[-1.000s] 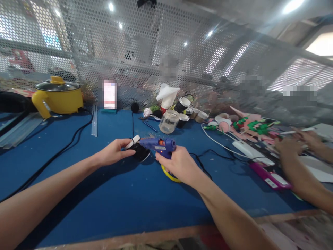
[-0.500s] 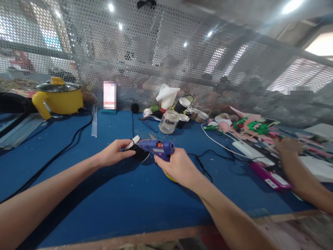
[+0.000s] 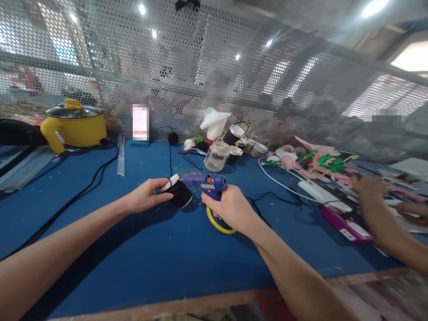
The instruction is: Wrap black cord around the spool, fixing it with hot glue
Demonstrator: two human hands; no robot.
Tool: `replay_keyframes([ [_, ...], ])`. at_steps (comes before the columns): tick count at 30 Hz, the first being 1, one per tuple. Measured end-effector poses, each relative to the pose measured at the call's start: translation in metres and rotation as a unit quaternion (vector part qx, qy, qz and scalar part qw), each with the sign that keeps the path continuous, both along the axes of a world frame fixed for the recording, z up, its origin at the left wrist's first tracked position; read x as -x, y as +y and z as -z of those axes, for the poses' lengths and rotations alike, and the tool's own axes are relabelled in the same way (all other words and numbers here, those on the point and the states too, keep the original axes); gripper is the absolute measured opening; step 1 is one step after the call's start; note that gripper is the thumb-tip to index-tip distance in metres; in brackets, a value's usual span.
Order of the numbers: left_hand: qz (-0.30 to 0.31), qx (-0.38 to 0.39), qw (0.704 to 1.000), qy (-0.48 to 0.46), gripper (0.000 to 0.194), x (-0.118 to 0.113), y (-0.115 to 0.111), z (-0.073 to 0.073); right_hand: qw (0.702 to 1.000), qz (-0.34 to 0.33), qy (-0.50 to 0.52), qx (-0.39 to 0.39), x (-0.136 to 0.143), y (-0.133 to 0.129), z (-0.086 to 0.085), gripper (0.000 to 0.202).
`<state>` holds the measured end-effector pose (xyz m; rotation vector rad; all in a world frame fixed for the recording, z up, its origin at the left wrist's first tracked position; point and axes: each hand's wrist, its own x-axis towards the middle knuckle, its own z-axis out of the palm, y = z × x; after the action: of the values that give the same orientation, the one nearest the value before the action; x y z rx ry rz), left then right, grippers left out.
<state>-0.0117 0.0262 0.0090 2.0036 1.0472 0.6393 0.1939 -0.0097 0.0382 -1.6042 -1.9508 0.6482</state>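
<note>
Between the thumb and fingers of my left hand [image 3: 152,195] is a black cord-wrapped cup [image 3: 180,194] with a white rim, tilted on its side just above the blue table [image 3: 140,263]. A black cord runs from it toward the back. My right hand [image 3: 230,205] is closed around the handle of a blue glue gun [image 3: 209,183], whose tip points left at the cup's upper edge. Under my right hand, a yellow ring [image 3: 220,226] lies on the table, partly covered.
A yellow pot [image 3: 78,125] and clear sticks [image 3: 121,156] stand back left, near a lit phone [image 3: 140,122]. Behind the glue gun is a clear jar [image 3: 216,157]. At right are a purple power strip [image 3: 346,226], craft pieces and another person's hands [image 3: 371,189].
My right hand and the glue gun have shifted slightly right, away from the cup. More of the yellow ring shows. Another person's second hand has appeared at the far right.
</note>
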Motion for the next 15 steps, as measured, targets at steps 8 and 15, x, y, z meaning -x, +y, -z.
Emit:
replay_keyframes([
  [8,-0.001,-0.009,1.000,0.010,0.018,0.0000,-0.0010,-0.0032,1.000,-0.005,0.010,0.006,-0.0006,-0.0011,0.0014,0.017],
  [15,0.010,-0.012,1.000,0.010,0.018,0.0012,0.0004,-0.0013,1.000,-0.011,0.019,0.019,-0.0012,-0.0009,0.0031,0.016],
])
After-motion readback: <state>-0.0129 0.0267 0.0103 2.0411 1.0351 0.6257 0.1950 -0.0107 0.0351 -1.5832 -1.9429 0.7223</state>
